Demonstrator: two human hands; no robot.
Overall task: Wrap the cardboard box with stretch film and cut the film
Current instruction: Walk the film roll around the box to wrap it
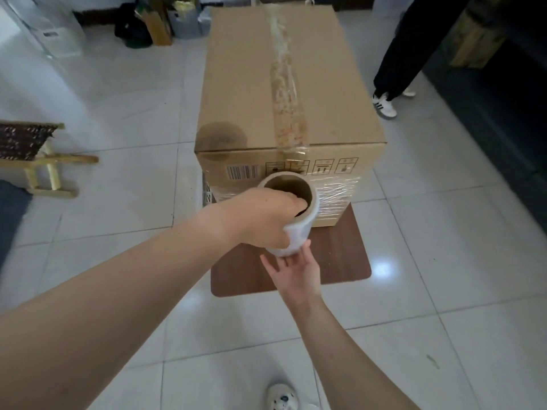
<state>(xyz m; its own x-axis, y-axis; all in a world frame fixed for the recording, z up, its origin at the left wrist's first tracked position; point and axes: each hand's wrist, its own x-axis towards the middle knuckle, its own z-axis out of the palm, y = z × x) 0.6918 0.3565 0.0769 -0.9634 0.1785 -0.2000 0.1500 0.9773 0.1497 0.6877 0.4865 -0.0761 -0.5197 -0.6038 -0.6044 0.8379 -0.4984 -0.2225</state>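
A tall brown cardboard box, taped along its top, stands on a low brown table. Clear stretch film bands the lower part of its near face. In front of that face I hold the roll of stretch film upright, its cardboard core open at the top. My left hand grips the roll's upper rim with fingers inside the core. Underneath, my right hand is spread, with its fingertips touching the roll's bottom end.
A person in dark trousers and white shoes stands right of the box. A wooden stool sits at the left, bags line the far wall, and dark furniture runs along the right. My own shoe is on the tiled floor.
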